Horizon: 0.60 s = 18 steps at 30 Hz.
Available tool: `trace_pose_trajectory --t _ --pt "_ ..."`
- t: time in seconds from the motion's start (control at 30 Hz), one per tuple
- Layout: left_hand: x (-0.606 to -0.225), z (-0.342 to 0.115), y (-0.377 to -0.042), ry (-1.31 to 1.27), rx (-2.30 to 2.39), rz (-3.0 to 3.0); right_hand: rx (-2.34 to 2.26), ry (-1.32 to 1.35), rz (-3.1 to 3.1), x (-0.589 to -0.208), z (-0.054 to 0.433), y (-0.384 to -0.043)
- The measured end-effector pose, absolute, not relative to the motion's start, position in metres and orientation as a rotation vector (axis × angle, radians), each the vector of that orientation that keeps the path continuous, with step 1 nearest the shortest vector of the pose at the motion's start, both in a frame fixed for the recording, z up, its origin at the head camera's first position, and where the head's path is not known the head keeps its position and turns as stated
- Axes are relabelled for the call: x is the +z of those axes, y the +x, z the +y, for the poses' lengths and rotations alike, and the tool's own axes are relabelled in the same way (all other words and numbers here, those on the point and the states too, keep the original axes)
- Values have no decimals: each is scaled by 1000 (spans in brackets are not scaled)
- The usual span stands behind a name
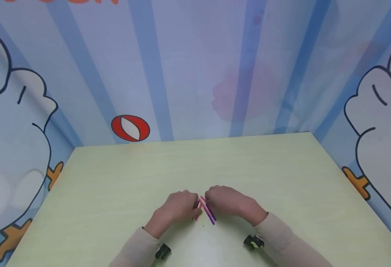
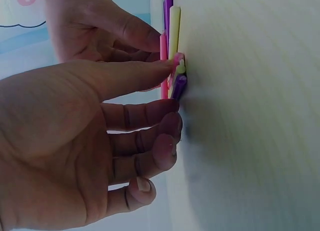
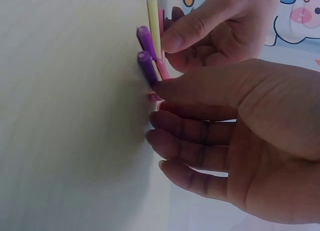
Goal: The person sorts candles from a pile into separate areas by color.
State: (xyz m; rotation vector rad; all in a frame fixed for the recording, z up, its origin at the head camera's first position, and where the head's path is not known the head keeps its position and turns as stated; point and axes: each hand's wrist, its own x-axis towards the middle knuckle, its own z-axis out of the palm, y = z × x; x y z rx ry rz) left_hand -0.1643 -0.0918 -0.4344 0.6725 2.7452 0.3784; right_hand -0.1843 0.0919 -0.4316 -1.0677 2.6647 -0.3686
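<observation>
A small bunch of thin sticks (image 1: 209, 213) in pink, purple and pale yellow lies crossed and fanned low over the table between both hands. My left hand (image 1: 182, 205) pinches the bunch between thumb and index finger from the left; its other fingers are loosely bent. From the right, my right hand (image 1: 227, 200) pinches it too, with the thumb on a purple stick (image 3: 148, 68). A pale yellow stick (image 2: 174, 31) and a pink stick (image 2: 163, 56) stick out between the two hands in the left wrist view. Fingers hide part of the bunch.
The pale green tabletop (image 1: 132, 174) extends around the hands. Behind it hangs a blue striped backdrop (image 1: 195, 74) with a printed red and white ball (image 1: 143, 128). Cartoon side panels flank the table. Small black devices (image 1: 163, 251) hang beneath both wrists.
</observation>
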Motion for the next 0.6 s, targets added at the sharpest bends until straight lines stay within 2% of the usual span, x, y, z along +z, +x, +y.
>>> trace_pose_trajectory --t 0.6 --pt "-437 -91 -165 671 388 2751 -246 -1030 2776 -436 83 -178"
